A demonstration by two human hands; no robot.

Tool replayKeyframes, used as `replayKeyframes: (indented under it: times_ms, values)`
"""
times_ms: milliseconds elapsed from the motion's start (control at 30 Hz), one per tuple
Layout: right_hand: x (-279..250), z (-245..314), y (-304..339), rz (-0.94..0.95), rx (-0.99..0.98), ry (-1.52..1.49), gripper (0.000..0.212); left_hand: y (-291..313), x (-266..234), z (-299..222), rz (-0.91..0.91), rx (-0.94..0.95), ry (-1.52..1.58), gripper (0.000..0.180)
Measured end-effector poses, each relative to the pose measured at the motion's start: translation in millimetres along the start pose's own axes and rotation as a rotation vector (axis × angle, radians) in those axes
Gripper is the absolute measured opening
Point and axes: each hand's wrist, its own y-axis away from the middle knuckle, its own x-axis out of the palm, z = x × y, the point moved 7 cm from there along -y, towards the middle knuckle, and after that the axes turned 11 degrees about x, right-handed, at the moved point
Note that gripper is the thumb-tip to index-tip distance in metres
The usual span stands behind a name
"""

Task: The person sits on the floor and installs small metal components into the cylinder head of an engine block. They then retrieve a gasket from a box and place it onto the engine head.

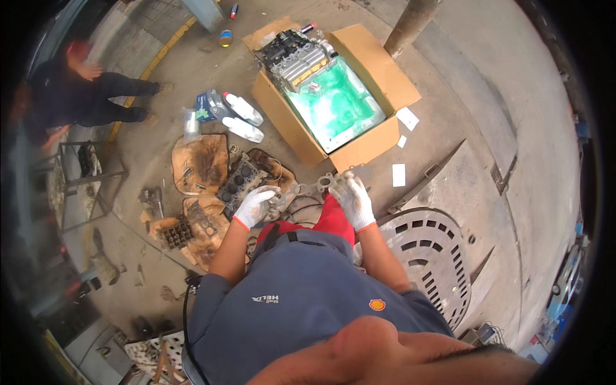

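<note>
Between my two gloved hands stretches a grey metal manifold gasket (326, 182), flat and with round openings along it. My left hand (256, 205), in a white glove, is closed on its left end. My right hand (353, 203), gloved likewise, grips the right end, and its fingers cover part of that end. Just beyond my left hand an engine block (237, 186) with open cylinder bores lies on the ground. An open cardboard box (359, 154) stands farther ahead, apart from both hands. At its far left side sits an assembled engine (298, 59) beside green-tinted plastic wrapping (337, 96).
Stained cardboard sheets (200, 160) and a dark engine part (174, 235) lie at the left. White bottles (245, 128) stand beyond them. A metal frame (90, 179) and another person (83, 93) are far left. A slotted drain cover (423, 250) lies to my right.
</note>
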Motion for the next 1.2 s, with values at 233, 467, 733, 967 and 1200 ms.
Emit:
replayKeyframes:
  times_ms: [233,467,733,967,1200]
  values:
    - [42.3,145.4,-68.3,0.219,-0.011,-0.015,0.021,-72.9,105.8,-29.1,0.021,0.128,-0.025,0.026]
    - [93.2,209.0,-109.7,0.366,0.021,-0.049,0.025,-129.3,138.1,-98.4,-0.097,0.356,-0.089,0.036]
    - [148.1,218.3,-172.5,0.411,-0.039,0.078,0.035,-198.0,97.6,-107.5,-0.138,0.239,-0.088,0.032]
    - [231.7,213.8,-270.0,0.16,-0.114,0.981,0.034,-309.7,22.7,-115.0,-0.343,0.055,-0.388,0.046]
    - [291.7,167.6,-476.1,0.028,-0.56,2.204,0.023,-411.3,-91.5,-174.0,-0.307,0.084,-0.235,0.027]
